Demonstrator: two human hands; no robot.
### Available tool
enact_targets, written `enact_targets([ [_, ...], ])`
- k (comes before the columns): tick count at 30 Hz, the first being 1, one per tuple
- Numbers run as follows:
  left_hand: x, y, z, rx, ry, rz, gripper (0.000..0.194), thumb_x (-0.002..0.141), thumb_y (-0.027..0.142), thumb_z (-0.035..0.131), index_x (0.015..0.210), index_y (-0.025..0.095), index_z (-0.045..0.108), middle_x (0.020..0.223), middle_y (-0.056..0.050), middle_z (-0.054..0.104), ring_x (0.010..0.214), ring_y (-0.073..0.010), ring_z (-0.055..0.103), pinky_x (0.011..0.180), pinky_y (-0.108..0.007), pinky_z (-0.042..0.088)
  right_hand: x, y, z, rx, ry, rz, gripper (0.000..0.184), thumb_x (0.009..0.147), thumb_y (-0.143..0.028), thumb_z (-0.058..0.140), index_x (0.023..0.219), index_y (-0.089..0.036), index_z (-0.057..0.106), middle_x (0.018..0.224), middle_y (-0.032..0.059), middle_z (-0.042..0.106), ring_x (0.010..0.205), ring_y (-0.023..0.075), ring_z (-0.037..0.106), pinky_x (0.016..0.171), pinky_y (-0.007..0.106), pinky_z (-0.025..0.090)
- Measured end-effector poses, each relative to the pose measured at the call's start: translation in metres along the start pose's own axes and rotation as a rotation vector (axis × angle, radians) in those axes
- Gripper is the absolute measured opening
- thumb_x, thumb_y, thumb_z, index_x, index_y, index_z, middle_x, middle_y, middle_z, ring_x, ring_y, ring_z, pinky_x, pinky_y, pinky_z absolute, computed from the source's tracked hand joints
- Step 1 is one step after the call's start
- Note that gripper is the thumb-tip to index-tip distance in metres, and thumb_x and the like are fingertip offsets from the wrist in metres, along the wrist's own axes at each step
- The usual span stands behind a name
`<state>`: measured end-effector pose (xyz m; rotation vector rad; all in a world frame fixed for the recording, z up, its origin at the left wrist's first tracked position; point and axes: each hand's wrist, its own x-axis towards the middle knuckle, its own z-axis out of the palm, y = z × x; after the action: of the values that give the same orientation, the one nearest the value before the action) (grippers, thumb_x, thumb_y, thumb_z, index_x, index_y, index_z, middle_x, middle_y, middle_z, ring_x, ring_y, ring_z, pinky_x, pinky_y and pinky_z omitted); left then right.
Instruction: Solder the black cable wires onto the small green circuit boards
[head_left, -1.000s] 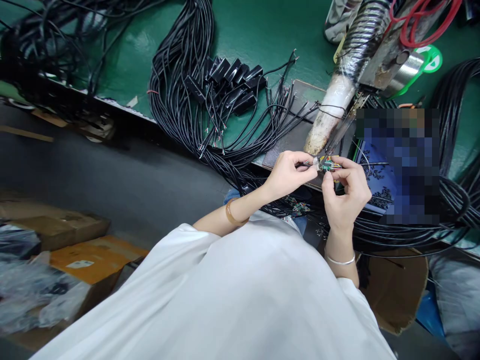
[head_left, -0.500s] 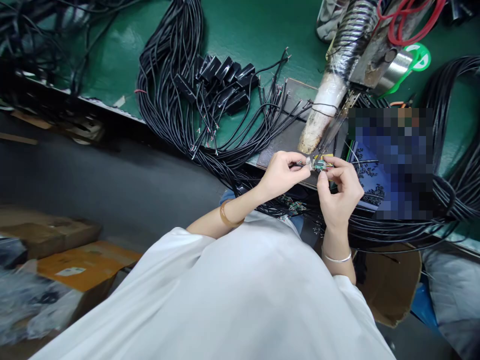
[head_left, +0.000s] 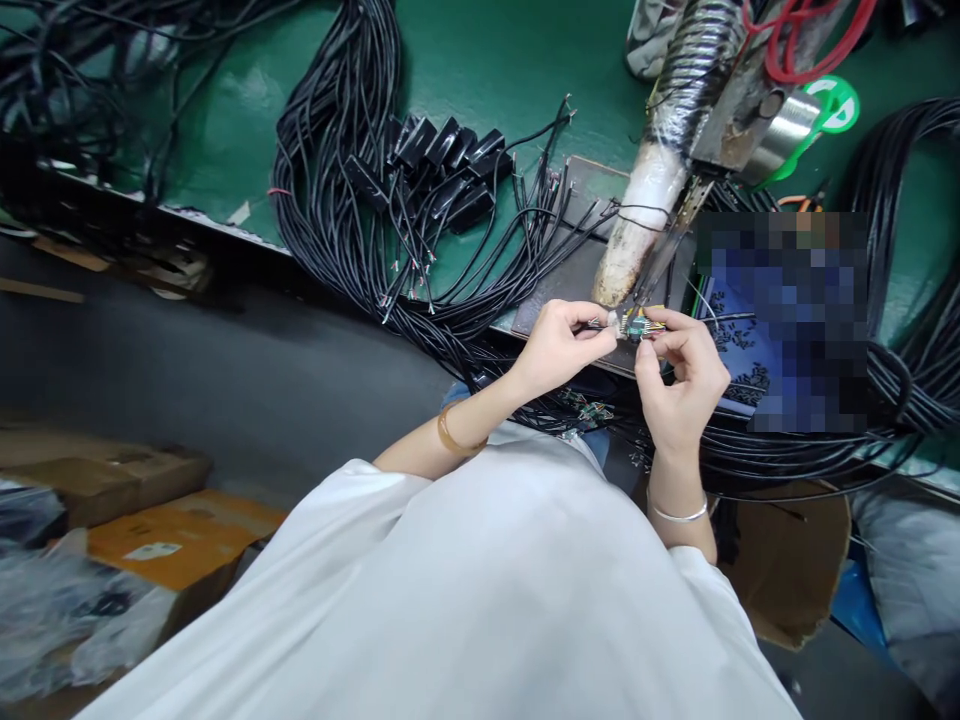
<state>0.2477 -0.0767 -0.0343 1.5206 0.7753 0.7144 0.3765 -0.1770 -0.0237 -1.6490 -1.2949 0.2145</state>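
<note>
My left hand [head_left: 561, 345] is closed in a pinch, with thumb and forefinger at a small pale piece [head_left: 613, 322]; its kind is too small to tell. Just right of it, a small green circuit board [head_left: 637, 327] with thin coloured wires sits at the fingertips of my right hand [head_left: 681, 375], which is closed on it. The lower end of a wrapped, tube-like nozzle [head_left: 616, 268] hangs directly above the board. Thin metal rods [head_left: 664, 262] beside the nozzle reach down to the board. Between the hands lies part of a dark plate [head_left: 532, 315].
Bundled black cables [head_left: 330, 200] with stripped ends lie on the green table [head_left: 495, 60]. Black plastic housings [head_left: 442, 150] are heaped beside them. A spool of silvery wire [head_left: 784, 135] hangs at upper right. A blue tray [head_left: 739, 345] holds small dark parts. Cardboard boxes [head_left: 187, 530] stand lower left.
The view has shifted slightly. Both hands keep their pinch at the board under the nozzle, with hardly any visible movement.
</note>
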Motion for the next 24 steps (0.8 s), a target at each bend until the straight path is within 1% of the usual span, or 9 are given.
enact_targets([
  [4,-0.001,0.001,0.000,-0.008,-0.003,-0.017,0.015,0.075,0.023,0.062,0.068,0.012,0.070,0.057,0.004,0.045,0.055,-0.0060,0.028,0.053,-0.023,0.024,-0.002,0.002,0.000,0.007,-0.030,0.010,0.014,0.090,-0.022,0.060,0.079,-0.022,0.053,0.113,0.0072,0.070,0.104,0.0209,0.068,0.088,0.039,0.059],
  [8,-0.002,-0.002,0.001,-0.004,-0.033,-0.029,0.018,0.078,0.024,0.062,0.066,0.011,0.067,0.057,0.004,0.041,0.056,-0.0060,0.027,0.053,-0.024,0.021,-0.002,0.002,-0.002,0.006,-0.018,0.017,0.012,0.092,-0.022,0.060,0.081,-0.022,0.054,0.111,0.0065,0.071,0.101,0.0192,0.069,0.078,0.032,0.059],
  [11,-0.004,-0.006,0.002,-0.007,-0.093,-0.053,0.020,0.080,0.025,0.061,0.065,0.011,0.065,0.057,0.004,0.037,0.056,-0.0060,0.026,0.053,-0.024,0.019,0.000,0.002,-0.008,-0.079,-0.050,0.033,0.007,0.096,-0.026,0.057,0.091,-0.022,0.056,0.113,0.0064,0.071,0.088,0.0157,0.071,0.072,0.028,0.057],
  [13,-0.008,-0.009,0.001,-0.028,-0.145,-0.078,0.018,0.080,0.025,0.062,0.067,0.011,0.064,0.059,0.004,0.039,0.057,-0.0060,0.029,0.054,-0.023,0.022,0.002,0.002,-0.015,-0.166,-0.133,0.044,0.008,0.097,-0.030,0.057,0.095,-0.022,0.057,0.099,0.0031,0.072,0.070,0.0119,0.068,0.062,0.025,0.053],
  [16,-0.014,-0.009,-0.002,-0.132,-0.208,-0.119,0.015,0.075,0.023,0.068,0.083,0.011,0.066,0.070,0.003,0.047,0.064,-0.0065,0.039,0.059,-0.021,0.032,0.004,0.000,-0.026,-0.198,-0.248,0.059,0.012,0.096,-0.033,0.061,0.092,-0.022,0.058,0.074,-0.0040,0.064,0.052,0.0078,0.057,0.052,0.022,0.043],
  [18,-0.017,-0.010,-0.005,-0.212,-0.235,-0.148,0.027,0.072,0.022,0.072,0.095,0.011,0.065,0.077,0.002,0.050,0.067,-0.0063,0.043,0.062,-0.020,0.036,0.004,-0.001,-0.032,-0.123,-0.271,0.087,0.013,0.094,-0.033,0.064,0.088,-0.022,0.059,0.070,-0.0052,0.062,0.050,0.0070,0.054,0.051,0.022,0.042],
  [20,-0.019,-0.011,-0.010,-0.275,-0.265,-0.169,0.030,0.073,0.025,0.072,0.099,0.012,0.064,0.079,0.002,0.051,0.064,-0.0053,0.041,0.059,-0.020,0.034,0.002,0.000,-0.034,0.012,-0.289,0.149,0.014,0.093,-0.033,0.066,0.086,-0.022,0.061,0.068,-0.0055,0.061,0.049,0.0070,0.053,0.050,0.022,0.043],
  [23,-0.019,-0.014,-0.017,-0.374,-0.285,-0.173,0.019,0.080,0.029,0.064,0.086,0.011,0.067,0.079,0.001,0.051,0.059,-0.0042,0.040,0.052,-0.020,0.030,-0.004,0.003,-0.035,0.224,-0.309,0.255,0.015,0.089,-0.033,0.070,0.085,-0.021,0.063,0.065,-0.0059,0.059,0.046,0.0071,0.052,0.045,0.022,0.041],
  [24,-0.019,-0.016,-0.018,-0.392,-0.285,-0.169,0.019,0.082,0.030,0.063,0.079,0.011,0.068,0.080,0.000,0.051,0.057,-0.0037,0.041,0.051,-0.021,0.029,-0.005,0.005,-0.035,0.273,-0.307,0.280,0.015,0.088,-0.033,0.071,0.085,-0.021,0.063,0.064,-0.0061,0.059,0.045,0.0070,0.051,0.044,0.022,0.040],
])
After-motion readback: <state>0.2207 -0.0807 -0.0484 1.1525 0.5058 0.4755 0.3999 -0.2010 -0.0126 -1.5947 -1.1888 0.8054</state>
